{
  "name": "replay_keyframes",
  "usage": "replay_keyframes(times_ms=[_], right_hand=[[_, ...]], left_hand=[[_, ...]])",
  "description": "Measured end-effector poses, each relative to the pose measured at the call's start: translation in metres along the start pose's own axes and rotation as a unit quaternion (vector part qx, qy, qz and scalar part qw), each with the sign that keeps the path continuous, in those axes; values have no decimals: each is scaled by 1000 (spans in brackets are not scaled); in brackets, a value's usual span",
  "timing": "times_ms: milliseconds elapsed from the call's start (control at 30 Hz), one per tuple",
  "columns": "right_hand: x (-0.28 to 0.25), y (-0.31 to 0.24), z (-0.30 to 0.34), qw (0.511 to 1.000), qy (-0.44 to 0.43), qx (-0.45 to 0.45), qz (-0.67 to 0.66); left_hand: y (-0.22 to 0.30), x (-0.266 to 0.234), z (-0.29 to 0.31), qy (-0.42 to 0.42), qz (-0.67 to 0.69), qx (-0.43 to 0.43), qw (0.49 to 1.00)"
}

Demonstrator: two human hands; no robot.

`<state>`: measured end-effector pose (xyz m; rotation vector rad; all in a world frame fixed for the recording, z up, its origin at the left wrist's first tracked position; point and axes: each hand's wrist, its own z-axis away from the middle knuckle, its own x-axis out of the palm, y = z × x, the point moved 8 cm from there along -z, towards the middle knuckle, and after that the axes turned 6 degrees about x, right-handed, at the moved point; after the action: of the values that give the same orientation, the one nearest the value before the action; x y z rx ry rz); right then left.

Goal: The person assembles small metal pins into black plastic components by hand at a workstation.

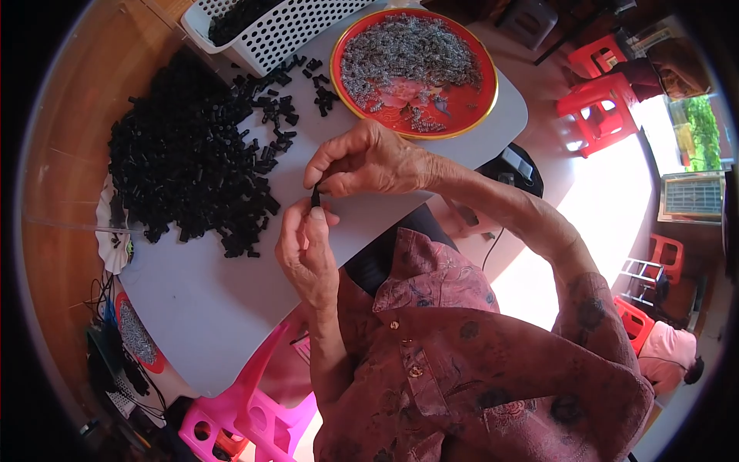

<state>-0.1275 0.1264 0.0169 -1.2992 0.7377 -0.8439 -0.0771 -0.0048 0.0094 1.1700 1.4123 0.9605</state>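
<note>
Over the near edge of the table, my left hand (309, 250) pinches a small black plastic piece (315, 198) between thumb and fingertips, holding it upright. Just above it, my right hand (375, 160) is closed, with its thumb and index fingertips meeting at the top end of the same piece. Whether those fingertips hold a separate small part is too small to tell. Left of my hands lies a large heap of similar short black pieces (188, 154). Beyond my right hand, a red round tray (396, 121) with a gold rim carries many small silver metal springs (408, 58).
A white perforated basket (281, 38) with black pieces stands at the far left of the grey-white table (208, 308). Below its left edge is another red tray (158, 362) of metal bits. Pink chair (269, 423), red stools (600, 115) and a seated person (670, 354) surround it.
</note>
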Motion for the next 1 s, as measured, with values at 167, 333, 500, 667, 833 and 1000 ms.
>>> replay_keyframes(times_ms=[167,333,500,667,833,1000], right_hand=[[-2,-1,-3,999,-1,-38,-24],[-1,4,-2,999,12,-40,-32],[5,7,-4,997,-7,-27,-74],[5,6,-4,994,12,-72,-85],[6,8,-4,993,22,-70,-97],[4,12,-2,991,35,-63,-110]], left_hand=[[3,0,0,-1,6,2,1000],[1,1,0,-2,1,4,1000],[4,-1,0,-7,-24,18,1000],[2,-1,0,-12,-32,18,999],[4,-2,1,-11,-30,15,999],[2,1,0,-6,-18,25,1000]])
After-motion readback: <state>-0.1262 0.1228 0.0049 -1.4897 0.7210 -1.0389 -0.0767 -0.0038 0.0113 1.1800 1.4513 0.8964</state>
